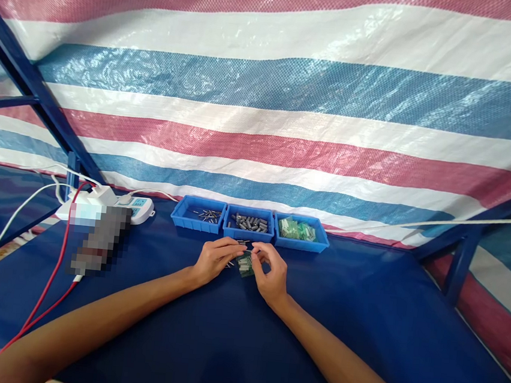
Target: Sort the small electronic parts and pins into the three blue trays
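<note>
My left hand (216, 261) and my right hand (271, 275) meet over the table, fingertips pinched close together. Between them runs a small thin pin (248, 251), light in colour; both hands appear to grip it, though the fingers cover most of it. Just below lies a small green packet (244, 267) with pale grey pieces on it or in it; I cannot tell which. A few thin metal pins (229, 265) show beside my left fingers, partly hidden by that hand.
Three blue bins stand in a row behind my hands: one with thin metal pins (208, 216), one with grey cylinders (249, 223), one with green packets (297, 229). At the left are a power strip (141, 209), a pixelated dark object (102, 240) and a red cable (54, 274).
</note>
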`<state>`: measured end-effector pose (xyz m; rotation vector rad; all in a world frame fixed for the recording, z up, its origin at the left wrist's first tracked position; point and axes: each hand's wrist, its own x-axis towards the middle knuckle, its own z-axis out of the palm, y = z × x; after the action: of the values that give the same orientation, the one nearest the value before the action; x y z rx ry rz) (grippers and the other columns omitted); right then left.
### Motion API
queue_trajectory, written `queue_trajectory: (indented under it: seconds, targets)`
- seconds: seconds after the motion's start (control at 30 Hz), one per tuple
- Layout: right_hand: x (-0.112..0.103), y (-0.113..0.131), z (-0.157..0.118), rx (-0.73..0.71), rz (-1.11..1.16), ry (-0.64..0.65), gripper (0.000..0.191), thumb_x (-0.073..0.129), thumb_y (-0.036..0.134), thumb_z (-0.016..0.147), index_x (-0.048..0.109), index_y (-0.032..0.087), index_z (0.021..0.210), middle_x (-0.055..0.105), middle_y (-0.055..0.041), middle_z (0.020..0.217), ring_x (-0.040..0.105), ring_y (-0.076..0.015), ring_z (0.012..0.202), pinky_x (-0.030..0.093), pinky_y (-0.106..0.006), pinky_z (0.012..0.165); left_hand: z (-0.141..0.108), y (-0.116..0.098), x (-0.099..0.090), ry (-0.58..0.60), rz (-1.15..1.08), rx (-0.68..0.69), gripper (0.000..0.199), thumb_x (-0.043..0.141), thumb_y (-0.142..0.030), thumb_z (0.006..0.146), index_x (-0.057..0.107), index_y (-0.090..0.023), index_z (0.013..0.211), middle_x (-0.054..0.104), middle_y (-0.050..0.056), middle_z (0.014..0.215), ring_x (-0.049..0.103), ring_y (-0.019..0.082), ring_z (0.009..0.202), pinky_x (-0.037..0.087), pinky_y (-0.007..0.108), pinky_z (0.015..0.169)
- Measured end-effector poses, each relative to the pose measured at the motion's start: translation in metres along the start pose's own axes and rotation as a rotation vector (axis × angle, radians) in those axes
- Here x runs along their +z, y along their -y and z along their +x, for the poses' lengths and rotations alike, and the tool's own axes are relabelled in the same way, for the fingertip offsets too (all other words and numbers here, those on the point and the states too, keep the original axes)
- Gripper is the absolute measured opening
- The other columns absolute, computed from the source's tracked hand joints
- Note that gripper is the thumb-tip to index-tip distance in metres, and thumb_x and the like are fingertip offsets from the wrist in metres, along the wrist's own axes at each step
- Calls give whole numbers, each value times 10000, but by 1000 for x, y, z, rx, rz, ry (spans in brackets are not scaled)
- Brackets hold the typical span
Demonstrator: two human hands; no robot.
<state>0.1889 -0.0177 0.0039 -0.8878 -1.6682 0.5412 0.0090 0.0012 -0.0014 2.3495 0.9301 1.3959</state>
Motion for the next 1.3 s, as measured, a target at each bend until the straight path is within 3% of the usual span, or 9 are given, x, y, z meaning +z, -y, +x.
queue_trajectory:
  seconds: [1.3]
  targets:
    - [2,-3,-1,-13,-2,-10,193,503,151,860,591,202,1025,600,-26,808,541,-118,598,468,-245,567,-1,0,0,-1,39,85,210,532,-180,896,683,-188,1041,669,63,913,637,119,775,515,192,645]
